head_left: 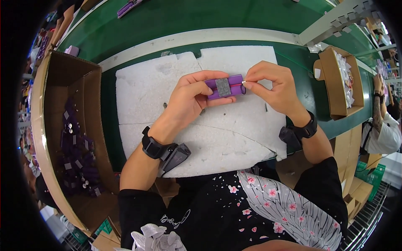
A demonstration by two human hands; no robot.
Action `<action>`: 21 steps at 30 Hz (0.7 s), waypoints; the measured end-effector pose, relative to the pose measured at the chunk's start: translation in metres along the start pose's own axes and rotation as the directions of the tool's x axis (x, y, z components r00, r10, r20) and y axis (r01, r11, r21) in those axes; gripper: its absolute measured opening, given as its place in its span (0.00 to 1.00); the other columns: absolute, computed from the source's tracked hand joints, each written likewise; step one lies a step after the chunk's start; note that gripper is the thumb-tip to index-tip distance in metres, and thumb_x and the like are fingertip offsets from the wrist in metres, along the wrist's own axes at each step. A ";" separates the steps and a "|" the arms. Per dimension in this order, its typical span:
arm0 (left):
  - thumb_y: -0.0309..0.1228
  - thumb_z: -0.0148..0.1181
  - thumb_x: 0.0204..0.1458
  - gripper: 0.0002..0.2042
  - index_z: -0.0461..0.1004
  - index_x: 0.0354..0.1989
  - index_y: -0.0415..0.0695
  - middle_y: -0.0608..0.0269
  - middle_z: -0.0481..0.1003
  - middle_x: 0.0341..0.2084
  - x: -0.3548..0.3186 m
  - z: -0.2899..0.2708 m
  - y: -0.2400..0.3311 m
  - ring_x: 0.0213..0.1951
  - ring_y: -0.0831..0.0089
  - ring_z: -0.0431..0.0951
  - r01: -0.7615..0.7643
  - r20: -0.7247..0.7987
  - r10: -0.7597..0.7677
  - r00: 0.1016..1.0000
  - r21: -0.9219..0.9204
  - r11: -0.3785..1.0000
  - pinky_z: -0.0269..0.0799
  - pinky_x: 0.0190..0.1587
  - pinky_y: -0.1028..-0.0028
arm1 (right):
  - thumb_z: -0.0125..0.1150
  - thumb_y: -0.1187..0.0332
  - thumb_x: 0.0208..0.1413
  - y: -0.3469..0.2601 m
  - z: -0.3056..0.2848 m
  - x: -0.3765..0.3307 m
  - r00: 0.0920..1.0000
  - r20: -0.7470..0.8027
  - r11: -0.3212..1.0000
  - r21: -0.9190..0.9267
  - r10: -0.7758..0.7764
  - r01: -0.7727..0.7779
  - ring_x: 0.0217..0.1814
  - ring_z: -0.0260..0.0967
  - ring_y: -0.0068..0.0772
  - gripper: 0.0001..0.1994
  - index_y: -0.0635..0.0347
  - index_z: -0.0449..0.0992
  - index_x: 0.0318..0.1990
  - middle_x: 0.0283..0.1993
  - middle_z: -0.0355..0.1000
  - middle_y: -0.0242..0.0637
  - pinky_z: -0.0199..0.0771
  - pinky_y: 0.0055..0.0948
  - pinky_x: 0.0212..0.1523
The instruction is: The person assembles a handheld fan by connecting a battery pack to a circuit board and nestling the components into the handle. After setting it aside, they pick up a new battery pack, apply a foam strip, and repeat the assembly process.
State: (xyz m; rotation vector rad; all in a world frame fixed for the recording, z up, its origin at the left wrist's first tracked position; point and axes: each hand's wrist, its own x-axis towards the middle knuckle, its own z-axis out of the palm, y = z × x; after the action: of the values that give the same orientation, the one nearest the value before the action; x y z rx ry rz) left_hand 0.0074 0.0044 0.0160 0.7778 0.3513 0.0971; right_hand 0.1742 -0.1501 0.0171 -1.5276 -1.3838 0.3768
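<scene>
Over the white foam board [142, 92], my left hand [188, 96] grips a purple battery pack [235, 79] made of cylindrical cells, its fingers along the far and near sides. A grey speckled pad [223, 87] is wrapped across the pack's middle. A red wire runs lengthwise along it, and a dark wire loop shows at the right end. There my right hand [272, 85] pinches a small white connector [244, 83] between thumb and fingertips. Black straps with dark boxes sit on both my wrists.
At left, a deep cardboard box [93, 100] holds several purple packs [77, 154]. A smaller cardboard box [358, 79] at right contains clear plastic bags [344, 77]. Behind the foam runs a pale ledge [167, 42] before a green surface [209, 14]. Other people work at both sides.
</scene>
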 end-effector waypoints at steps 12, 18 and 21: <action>0.15 0.39 0.47 0.19 0.69 0.48 0.28 0.40 0.71 0.46 -0.001 -0.001 -0.001 0.45 0.48 0.77 -0.014 -0.010 0.014 1.000 0.025 1.000 0.78 0.50 0.63 | 0.63 0.83 0.45 0.004 -0.001 0.000 0.999 0.021 0.997 0.064 0.039 -0.040 0.34 0.71 0.28 0.04 0.67 0.77 0.30 0.32 0.74 0.39 0.69 0.23 0.36; 0.15 0.42 0.48 0.18 0.70 0.47 0.29 0.41 0.72 0.45 0.000 -0.003 -0.003 0.44 0.51 0.78 -0.016 0.007 0.016 1.000 0.019 1.000 0.78 0.50 0.64 | 0.61 0.82 0.48 0.001 0.000 0.000 0.996 0.014 0.992 0.095 0.087 -0.088 0.34 0.70 0.25 0.02 0.68 0.75 0.30 0.32 0.73 0.38 0.69 0.23 0.38; 0.15 0.42 0.48 0.17 0.71 0.47 0.29 0.42 0.72 0.45 -0.001 -0.003 -0.003 0.44 0.51 0.78 -0.030 0.014 0.029 0.999 0.046 0.998 0.78 0.49 0.65 | 0.61 0.82 0.48 0.002 0.003 -0.002 0.993 0.017 0.985 0.119 0.120 -0.121 0.34 0.69 0.24 0.02 0.68 0.74 0.29 0.31 0.73 0.38 0.68 0.22 0.38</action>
State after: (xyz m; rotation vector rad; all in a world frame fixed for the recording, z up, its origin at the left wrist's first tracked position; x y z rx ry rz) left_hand 0.0055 0.0042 0.0121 0.8290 0.3303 0.1119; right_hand 0.1727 -0.1496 0.0132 -1.5152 -1.2564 0.5334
